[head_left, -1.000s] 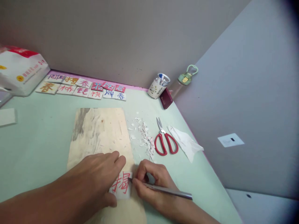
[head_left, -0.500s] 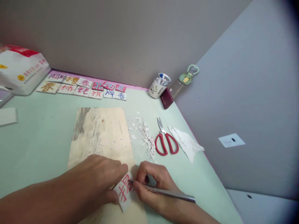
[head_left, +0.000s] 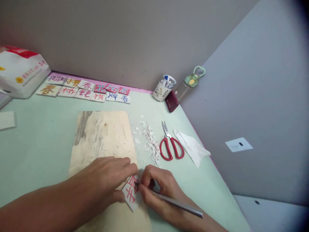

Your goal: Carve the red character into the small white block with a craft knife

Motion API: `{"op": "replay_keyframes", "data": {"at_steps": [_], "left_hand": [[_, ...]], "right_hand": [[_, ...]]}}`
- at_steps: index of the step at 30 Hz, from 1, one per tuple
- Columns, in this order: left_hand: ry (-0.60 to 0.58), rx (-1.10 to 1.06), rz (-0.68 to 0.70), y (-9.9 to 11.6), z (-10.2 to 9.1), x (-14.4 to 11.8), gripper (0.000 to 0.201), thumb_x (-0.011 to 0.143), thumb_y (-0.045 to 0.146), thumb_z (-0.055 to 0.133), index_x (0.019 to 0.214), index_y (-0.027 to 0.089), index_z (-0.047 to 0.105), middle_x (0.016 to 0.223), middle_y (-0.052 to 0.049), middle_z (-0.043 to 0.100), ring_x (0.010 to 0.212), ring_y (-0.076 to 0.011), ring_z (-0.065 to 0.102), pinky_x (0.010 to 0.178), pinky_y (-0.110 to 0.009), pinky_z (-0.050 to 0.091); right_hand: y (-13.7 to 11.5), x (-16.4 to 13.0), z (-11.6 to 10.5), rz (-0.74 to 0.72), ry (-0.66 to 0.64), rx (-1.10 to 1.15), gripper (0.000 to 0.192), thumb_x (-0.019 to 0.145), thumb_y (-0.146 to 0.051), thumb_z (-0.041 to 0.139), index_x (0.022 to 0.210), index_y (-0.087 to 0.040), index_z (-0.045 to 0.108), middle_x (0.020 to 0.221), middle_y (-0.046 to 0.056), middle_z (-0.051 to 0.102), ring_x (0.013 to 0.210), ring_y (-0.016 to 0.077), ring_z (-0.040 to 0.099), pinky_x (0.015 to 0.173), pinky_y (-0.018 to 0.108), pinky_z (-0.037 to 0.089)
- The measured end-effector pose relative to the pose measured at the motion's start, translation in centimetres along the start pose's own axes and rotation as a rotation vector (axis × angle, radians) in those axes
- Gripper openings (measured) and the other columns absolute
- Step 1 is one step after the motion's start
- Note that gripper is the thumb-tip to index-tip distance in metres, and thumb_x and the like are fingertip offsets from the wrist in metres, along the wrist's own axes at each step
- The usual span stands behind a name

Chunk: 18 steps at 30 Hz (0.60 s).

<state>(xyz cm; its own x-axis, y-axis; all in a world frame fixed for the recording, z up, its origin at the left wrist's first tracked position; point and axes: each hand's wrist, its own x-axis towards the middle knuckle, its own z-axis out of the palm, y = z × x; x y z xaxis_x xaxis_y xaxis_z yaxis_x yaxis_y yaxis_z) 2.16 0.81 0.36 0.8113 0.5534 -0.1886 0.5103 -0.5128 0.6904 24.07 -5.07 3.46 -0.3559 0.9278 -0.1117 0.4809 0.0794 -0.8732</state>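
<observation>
A white square tile with a red character rests over the wooden board. My left hand pins it, thumb at its lower left edge and fingers along its upper edge. In my right hand is a slim silver craft knife, gripped like a pen. Its dark tip touches the tile on the right part of the red character; the fingertips partly hide the contact point. Whitish shavings lie scattered just right of the board.
Red-handled scissors and a crumpled tissue lie to the right. Behind stand a can, a dark red box and a bottle. Two rows of character tiles and a white-and-red package are along the wall. A blank white piece lies left.
The tile has turned and shifted slightly up and right under my left hand, which moved the same way. My right hand keeps the knife tip on the tile.
</observation>
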Motion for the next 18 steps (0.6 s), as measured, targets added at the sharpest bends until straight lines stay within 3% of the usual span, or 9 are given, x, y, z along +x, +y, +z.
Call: {"op": "replay_keyframes", "data": {"at_steps": [4,13,18], "left_hand": [[0.075,-0.013,0.026,-0.23,0.42,0.01,0.045,0.073,0.004,0.088,0.104,0.026,0.064,0.098,0.004,0.067,0.093,-0.0218,0.067,0.082,-0.034,0.044],[0.087,-0.031,0.031,-0.28,0.52,-0.21,0.042,0.074,0.001,0.084,0.100,0.026,0.062,0.097,0.005,0.066,0.091,-0.0208,0.065,0.079,-0.033,0.041],[-0.008,-0.034,-0.035,0.38,-0.11,-0.02,0.041,0.075,0.001,0.084,0.101,0.024,0.063,0.098,0.004,0.067,0.094,-0.0215,0.066,0.082,-0.033,0.042]], "right_hand": [[-0.07,-0.10,-0.06,-0.038,-0.010,-0.008,0.018,0.091,-0.017,0.054,0.077,-0.023,0.045,0.071,-0.005,0.050,0.060,0.0096,0.042,0.056,0.023,0.035],[-0.22,-0.08,0.12,-0.087,-0.002,-0.021,0.019,0.092,-0.017,0.054,0.077,-0.023,0.044,0.070,-0.005,0.049,0.059,0.0091,0.043,0.056,0.023,0.034],[-0.12,-0.16,0.20,-0.075,-0.007,-0.011,0.019,0.092,-0.017,0.055,0.077,-0.023,0.044,0.071,-0.005,0.051,0.060,0.0095,0.044,0.058,0.023,0.035]]}}
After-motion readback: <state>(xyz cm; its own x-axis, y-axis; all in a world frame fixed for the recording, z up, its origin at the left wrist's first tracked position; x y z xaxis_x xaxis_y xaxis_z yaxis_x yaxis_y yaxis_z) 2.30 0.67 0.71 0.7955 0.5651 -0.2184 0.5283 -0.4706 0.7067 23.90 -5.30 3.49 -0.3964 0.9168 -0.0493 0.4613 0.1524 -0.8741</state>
